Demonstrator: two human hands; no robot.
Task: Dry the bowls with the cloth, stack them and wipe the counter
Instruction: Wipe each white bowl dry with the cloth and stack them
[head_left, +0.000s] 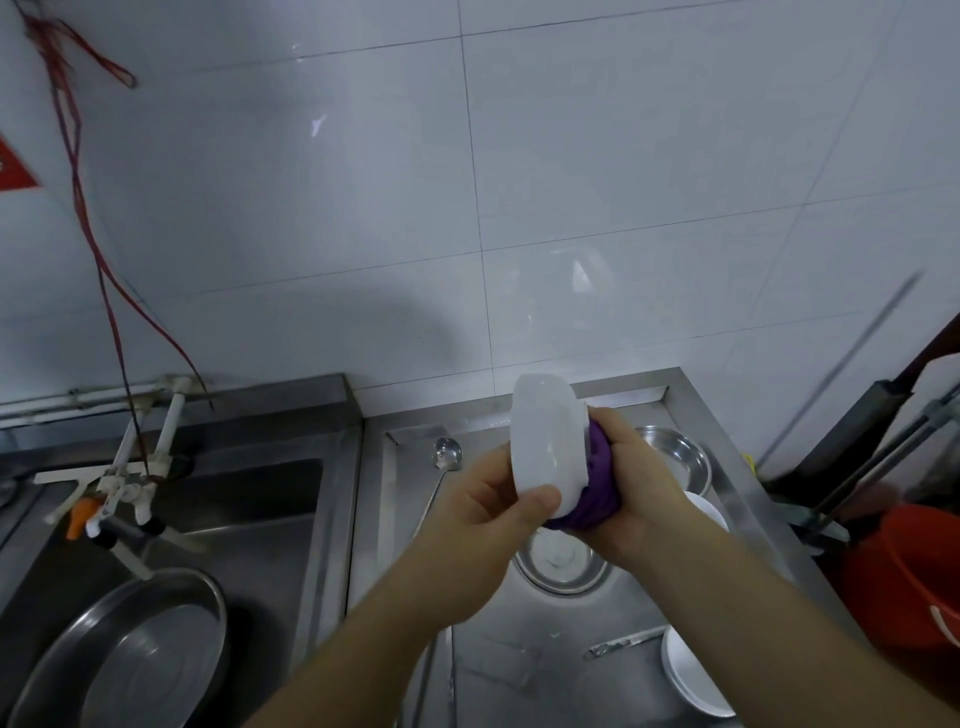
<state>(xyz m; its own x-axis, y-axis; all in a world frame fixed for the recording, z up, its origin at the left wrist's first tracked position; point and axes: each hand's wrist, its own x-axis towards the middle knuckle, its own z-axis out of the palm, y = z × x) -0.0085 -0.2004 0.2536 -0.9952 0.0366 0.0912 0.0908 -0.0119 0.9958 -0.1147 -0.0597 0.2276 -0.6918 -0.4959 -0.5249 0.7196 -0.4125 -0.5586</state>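
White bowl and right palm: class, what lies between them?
In the head view, the bunched purple cloth sits between the white bowl and the right hand.

Most of the purple cloth (597, 491) is concealed between my right hand (641, 486) and the white bowl (548, 444) I grip; only a bunched portion shows. My left hand (491, 512) covers the bowl's near lower rim. Below my grip, my right forearm overlaps the steel bowl (558, 564). Right of my grip, a white dish (709, 512) shows only an edge past my wrist. Farther below right, stacked white bowls (693, 678) are cut by the frame edge. Far left, the steel pan (130, 654) is cropped.
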